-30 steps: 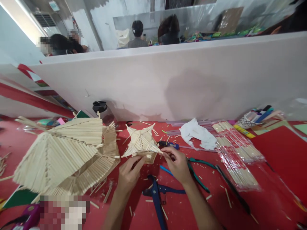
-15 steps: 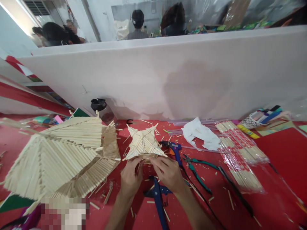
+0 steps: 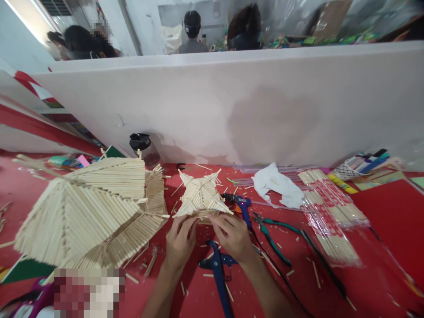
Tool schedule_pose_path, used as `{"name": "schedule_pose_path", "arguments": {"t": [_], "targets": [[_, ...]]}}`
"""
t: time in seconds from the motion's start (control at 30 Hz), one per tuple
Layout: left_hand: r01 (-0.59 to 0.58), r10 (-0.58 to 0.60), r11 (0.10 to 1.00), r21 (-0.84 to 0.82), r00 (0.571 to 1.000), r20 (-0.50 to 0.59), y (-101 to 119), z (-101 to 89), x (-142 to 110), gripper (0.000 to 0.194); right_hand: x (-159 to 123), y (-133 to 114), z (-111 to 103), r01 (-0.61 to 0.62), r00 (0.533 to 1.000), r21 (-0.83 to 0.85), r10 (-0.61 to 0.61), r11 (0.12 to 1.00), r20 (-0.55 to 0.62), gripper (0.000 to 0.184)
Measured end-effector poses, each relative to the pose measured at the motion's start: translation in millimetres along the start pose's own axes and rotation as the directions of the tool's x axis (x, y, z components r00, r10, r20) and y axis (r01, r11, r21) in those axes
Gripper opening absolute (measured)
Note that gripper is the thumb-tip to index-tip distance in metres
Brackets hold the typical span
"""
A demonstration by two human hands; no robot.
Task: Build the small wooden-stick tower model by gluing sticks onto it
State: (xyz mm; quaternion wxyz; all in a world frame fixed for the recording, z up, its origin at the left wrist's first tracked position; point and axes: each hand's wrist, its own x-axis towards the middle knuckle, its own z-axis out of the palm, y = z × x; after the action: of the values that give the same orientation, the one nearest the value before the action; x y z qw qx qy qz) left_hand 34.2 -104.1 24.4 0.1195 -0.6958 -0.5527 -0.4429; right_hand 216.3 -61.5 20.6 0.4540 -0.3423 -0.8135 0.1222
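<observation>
Left hand [image 3: 180, 240] and right hand [image 3: 233, 238] about equally near small stick model [image 3: 201, 194], which sits just beyond them over worktop [image 3: 195, 302], near edge running left-right. Fingers curled almost together at that edge; can't tell if gripping.

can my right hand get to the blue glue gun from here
Probably yes: the glue gun lies just beyond the right hand, with nothing visible between them, though that hand is at the small stick model.
</observation>
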Motion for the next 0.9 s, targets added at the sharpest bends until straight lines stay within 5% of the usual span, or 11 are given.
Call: {"name": "schedule_pose_path", "arguments": {"t": [0.9], "targets": [[-0.026, 0.03, 0.996, -0.089, 0.999, 0.035, -1, -10.7, 0, 0.019, 14, -23, -5, -0.102, 0.993, 0.18, 0.111, 0.978, -0.037, 0.018]]}}
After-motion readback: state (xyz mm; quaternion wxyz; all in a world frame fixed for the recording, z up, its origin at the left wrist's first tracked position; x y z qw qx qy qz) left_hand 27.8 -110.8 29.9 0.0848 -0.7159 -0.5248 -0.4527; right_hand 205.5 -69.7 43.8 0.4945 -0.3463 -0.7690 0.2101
